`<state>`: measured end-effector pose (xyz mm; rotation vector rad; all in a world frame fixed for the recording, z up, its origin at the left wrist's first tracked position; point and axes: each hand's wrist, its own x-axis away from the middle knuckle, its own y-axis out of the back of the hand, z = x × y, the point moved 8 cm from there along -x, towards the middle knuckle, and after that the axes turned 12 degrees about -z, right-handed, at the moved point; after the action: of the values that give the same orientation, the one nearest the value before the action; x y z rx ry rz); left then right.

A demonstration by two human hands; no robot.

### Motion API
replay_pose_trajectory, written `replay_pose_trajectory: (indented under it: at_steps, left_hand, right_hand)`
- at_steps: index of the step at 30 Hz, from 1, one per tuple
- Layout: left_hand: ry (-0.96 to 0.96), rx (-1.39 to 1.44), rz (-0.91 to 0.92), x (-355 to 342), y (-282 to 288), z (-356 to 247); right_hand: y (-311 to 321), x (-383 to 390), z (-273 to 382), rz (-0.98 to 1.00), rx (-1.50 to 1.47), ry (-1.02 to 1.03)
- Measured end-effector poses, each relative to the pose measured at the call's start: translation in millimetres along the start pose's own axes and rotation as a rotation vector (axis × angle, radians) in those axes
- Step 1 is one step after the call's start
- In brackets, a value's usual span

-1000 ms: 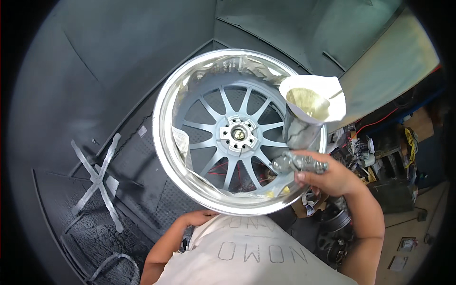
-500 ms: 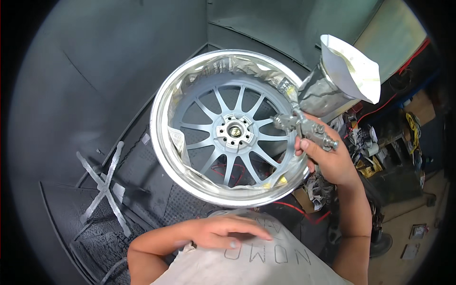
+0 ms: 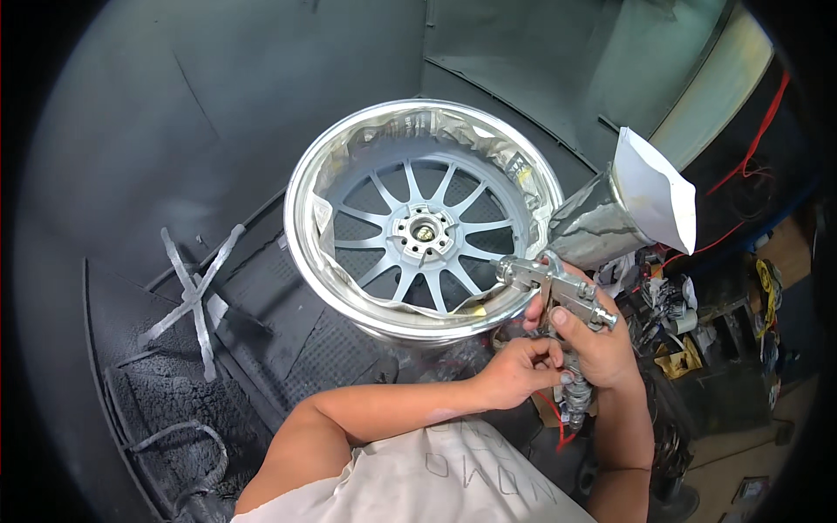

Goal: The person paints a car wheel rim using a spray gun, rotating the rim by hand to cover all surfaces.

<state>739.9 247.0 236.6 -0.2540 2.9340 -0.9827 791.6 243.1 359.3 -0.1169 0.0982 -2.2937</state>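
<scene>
The right hand (image 3: 602, 349) has its fingers clamped around the handle of a metal spray gun (image 3: 562, 292), the thumb lying along the near side of the body, so the gun sits directly in the grasp, its head projecting past the fingers toward the left. The left hand (image 3: 514, 375) reaches across in front of the body; its thumb and fingers are drawn close together at the lower part of the same handle, though I cannot tell whether they pinch anything. Above the right fingers, a paint-streaked metal cup (image 3: 593, 222) leans to the right, with a white paper funnel (image 3: 658, 196) at its mouth. The gun's nozzle overlaps the lower right of a multi-spoke silver wheel (image 3: 425, 234) in this view; its shiny outer lip is lined inside with crumpled newspaper (image 3: 519, 170). The wheel lies beyond both hands, apart from their fingers. A red hose (image 3: 562, 427) shows below the handle, and a silver X-shaped frame (image 3: 193, 298) stands well apart at the left.
</scene>
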Motion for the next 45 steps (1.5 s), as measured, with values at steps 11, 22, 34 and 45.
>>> replay_pose_trajectory:
  at_steps: [11,22,34,45]
  left_hand:
    - [-0.2,-0.154,-0.081,-21.0,8.1,-19.2]
    - [0.027,-0.27,0.14,9.1,23.8,-35.0]
    - [0.303,-0.683,-0.083,96.5,259.1,62.4]
    - [0.592,0.012,-0.445,100.1,275.2,101.3]
  right_hand:
    - [5.2,-15.9,11.1,-0.112,0.196,0.076]
    - [-22.8,-12.9,5.9,-0.051,0.104,-0.076]
    - [31.6,-70.8,4.1,-0.229,0.505,-0.13]
    - [-7.0,-26.5,-3.2,-0.02,0.431,-0.464]
